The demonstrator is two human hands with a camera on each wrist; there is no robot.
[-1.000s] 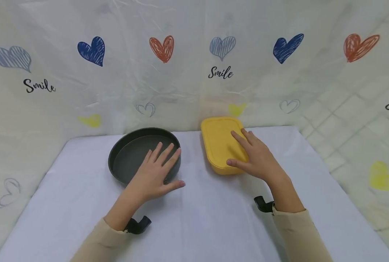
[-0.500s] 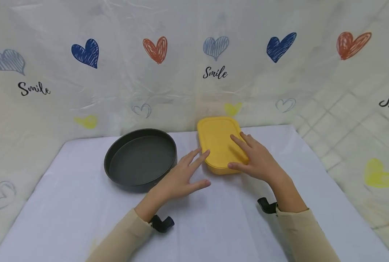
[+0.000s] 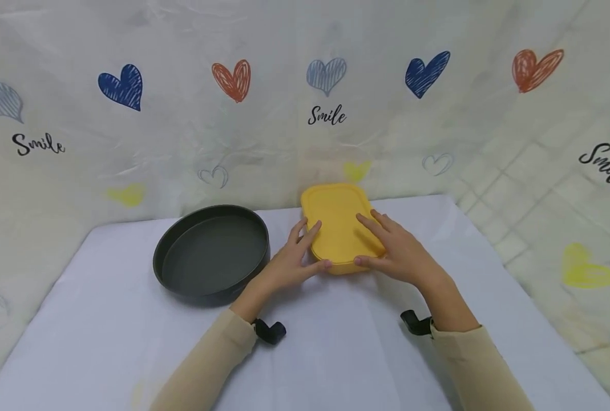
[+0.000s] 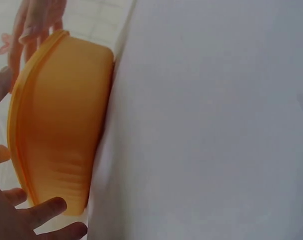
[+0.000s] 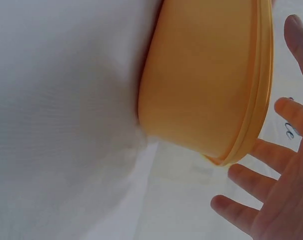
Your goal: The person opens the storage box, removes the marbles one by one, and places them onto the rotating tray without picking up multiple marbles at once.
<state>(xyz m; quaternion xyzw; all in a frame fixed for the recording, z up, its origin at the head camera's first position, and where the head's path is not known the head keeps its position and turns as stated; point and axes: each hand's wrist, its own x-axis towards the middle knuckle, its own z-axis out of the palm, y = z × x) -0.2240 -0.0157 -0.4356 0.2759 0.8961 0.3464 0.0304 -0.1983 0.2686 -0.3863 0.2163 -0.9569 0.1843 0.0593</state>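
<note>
A yellow rectangular food container (image 3: 338,222) with a yellow lid stands at the back middle of the white table. My left hand (image 3: 291,260) is at its left edge, fingers spread, thumb toward the near corner. Over its right edge, my right hand (image 3: 404,251) has spread fingers and its thumb near the front rim. In the left wrist view the container (image 4: 66,125) shows its side wall, with left fingertips right at the lid and wall. The right wrist view shows the container (image 5: 201,75) with the right fingers alongside its lid. Neither hand is curled round it.
A dark grey round pan (image 3: 214,251) stands left of the container, close by my left forearm. A white cloth (image 3: 335,354) covers the table. Behind it hangs a pale sheet (image 3: 274,131) printed with hearts and "Smile".
My left hand has moved right, from over the pan to the container's left side. My right hand stays over the container's right edge. The view has shifted slightly right.
</note>
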